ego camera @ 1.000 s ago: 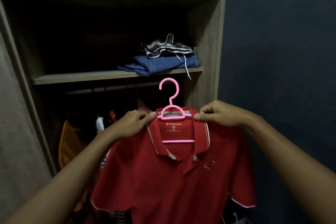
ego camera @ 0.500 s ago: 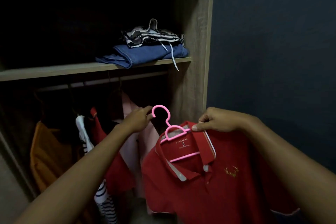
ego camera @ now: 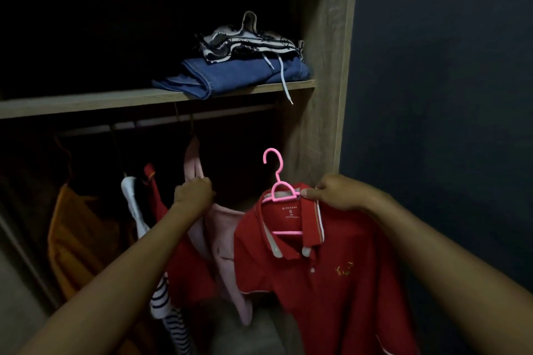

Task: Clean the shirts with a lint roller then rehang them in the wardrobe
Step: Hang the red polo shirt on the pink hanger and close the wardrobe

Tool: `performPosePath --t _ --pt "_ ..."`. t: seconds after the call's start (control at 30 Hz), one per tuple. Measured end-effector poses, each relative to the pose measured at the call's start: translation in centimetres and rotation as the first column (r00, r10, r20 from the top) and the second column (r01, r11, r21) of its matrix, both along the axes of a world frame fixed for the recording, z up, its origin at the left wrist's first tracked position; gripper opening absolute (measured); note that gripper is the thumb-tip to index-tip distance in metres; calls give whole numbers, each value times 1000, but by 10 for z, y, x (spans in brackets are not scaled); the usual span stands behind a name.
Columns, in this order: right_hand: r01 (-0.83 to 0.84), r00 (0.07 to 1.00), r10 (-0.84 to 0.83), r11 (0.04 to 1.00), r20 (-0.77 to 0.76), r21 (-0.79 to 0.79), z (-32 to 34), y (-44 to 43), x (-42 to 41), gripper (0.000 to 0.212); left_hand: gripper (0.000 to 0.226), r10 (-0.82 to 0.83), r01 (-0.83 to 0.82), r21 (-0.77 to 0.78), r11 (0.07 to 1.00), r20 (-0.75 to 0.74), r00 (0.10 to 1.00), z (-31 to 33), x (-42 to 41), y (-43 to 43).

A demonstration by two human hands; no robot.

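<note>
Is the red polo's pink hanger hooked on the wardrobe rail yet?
No. The pink hanger hook is free below the rail; the right hand holds the red polo up.

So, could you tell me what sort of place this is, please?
Most likely a bedroom wardrobe: shirts hang from a rail under a wooden shelf holding folded jeans.

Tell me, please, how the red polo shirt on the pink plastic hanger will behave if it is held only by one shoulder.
The red polo shirt is probably floppy: its body hangs in soft folds below the collar. The pink plastic hanger looks thin and likely light, so it may tilt under the right hand pinching one side. The shirt could perhaps slide off the other end.
</note>
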State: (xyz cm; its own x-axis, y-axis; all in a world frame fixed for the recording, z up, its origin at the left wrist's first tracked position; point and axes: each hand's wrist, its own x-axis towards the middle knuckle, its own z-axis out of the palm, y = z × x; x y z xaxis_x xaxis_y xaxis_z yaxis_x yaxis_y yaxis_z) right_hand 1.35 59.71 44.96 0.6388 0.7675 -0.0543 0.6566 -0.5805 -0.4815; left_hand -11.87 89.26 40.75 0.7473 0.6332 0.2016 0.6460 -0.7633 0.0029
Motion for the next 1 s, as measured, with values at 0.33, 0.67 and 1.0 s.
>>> performPosePath --t 0.33,0.67,1.0 --pt "198 980 -190 925 -58 324 -11 94 21 46 73 -37 36 26 999 6 999 -4 -25 33" --pt "257 966 -222 811 -130 526 -6 179 45 44 41 -30 28 12 1000 281 959 -2 -19 25" --pt "331 941 -224 769 -255 547 -9 216 83 36 36 25 -13 -45 999 283 959 -3 -5 23"
